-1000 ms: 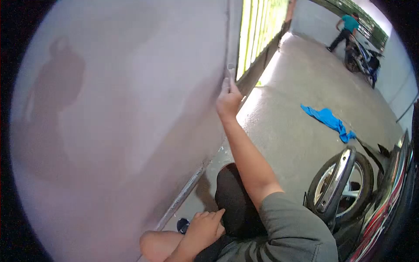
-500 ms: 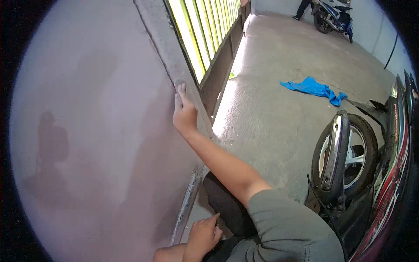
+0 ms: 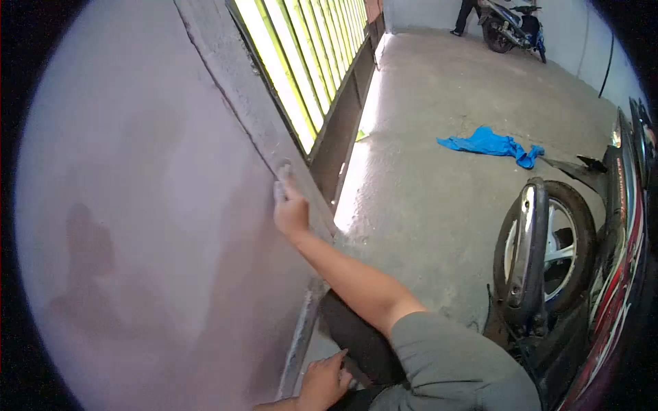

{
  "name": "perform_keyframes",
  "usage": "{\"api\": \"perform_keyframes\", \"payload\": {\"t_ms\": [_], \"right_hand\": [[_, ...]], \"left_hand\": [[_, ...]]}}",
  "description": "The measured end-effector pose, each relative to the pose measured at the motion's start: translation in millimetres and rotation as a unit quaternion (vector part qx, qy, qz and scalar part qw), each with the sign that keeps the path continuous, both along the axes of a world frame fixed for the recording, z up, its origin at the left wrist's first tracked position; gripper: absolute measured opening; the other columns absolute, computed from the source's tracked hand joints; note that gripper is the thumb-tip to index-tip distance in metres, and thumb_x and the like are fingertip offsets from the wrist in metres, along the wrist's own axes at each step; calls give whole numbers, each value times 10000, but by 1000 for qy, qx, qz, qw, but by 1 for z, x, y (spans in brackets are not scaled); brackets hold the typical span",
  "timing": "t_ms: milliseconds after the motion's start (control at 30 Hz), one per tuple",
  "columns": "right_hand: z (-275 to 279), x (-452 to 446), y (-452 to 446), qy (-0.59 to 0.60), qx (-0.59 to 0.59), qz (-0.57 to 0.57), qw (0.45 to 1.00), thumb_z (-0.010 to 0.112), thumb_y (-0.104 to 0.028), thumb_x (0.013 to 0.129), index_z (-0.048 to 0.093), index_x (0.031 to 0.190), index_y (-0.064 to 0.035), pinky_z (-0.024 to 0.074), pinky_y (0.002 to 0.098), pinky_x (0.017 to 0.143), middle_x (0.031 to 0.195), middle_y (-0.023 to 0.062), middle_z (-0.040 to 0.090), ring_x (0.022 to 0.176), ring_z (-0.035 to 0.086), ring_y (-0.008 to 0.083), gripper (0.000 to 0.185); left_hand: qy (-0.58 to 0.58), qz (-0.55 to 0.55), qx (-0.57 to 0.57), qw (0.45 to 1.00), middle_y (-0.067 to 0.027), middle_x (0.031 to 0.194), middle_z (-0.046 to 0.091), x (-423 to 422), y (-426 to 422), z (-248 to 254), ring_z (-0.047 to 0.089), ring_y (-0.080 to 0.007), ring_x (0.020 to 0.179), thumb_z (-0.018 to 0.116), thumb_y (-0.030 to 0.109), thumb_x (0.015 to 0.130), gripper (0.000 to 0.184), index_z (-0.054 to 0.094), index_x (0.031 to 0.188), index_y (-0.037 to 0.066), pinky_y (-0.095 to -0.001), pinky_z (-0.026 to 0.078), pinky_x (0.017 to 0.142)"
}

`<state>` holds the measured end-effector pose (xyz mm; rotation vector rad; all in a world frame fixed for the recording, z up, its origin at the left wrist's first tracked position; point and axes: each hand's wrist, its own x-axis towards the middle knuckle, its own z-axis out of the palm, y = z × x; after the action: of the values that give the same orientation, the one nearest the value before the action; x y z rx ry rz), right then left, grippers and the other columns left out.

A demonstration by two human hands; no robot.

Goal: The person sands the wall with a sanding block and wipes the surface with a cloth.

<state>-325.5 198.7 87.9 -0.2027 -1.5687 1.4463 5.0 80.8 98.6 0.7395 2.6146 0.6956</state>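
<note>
My right hand (image 3: 292,211) is pressed to the wall (image 3: 157,226), close to the groove beside its raised border strip (image 3: 264,140). Its fingers are pinched around a small pale, flat thing, mostly hidden, whose kind I cannot make out. The fingertips look whitish, and the groove runs up and left from them. Low in the view, my left hand (image 3: 325,382) rests by my bent knee, near the dark trousers (image 3: 360,335). Its fingers are loosely bent, with the index finger stretched out and nothing visible in them.
A barred gate (image 3: 312,65) adjoins the wall strip. A blue cloth (image 3: 490,144) lies on the concrete floor (image 3: 418,212). Close on my right stands a motorcycle (image 3: 548,253) with exposed wires. Farther back are another motorcycle (image 3: 514,27) and a person's leg (image 3: 466,17).
My right hand has slid slightly down along the wall strip. The view has tilted a little, so the gate and wall sit lower. My left hand stays by the knee.
</note>
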Motion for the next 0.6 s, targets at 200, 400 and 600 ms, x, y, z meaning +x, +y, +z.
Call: {"api": "perform_keyframes", "payload": {"t_ms": [200,400,600], "right_hand": [[-16,1,22,-179,-60,85,978,461,-315,1011,550,1344,-108,485,410,862,1088,301,608,1023,640,404,402],[-1,13,23,-106,-41,86,990,452,-302,1011,559,1330,-89,471,401,936,1216,260,587,1135,594,390,398],[-10,14,16,-152,-27,120,981,448,-297,1005,545,1345,-95,456,427,964,1250,232,590,1150,576,388,408]], "left_hand": [[-70,31,9,997,-251,953,659,-2,8,28,631,-428,885,567,150,849,409,596,1244,47,-494,502,782],[-83,33,11,996,-279,980,650,0,6,33,620,-453,903,559,135,853,418,585,1259,38,-513,493,810],[-63,27,15,998,-268,968,655,2,3,30,625,-443,905,570,134,844,420,587,1252,37,-507,497,804]]}}
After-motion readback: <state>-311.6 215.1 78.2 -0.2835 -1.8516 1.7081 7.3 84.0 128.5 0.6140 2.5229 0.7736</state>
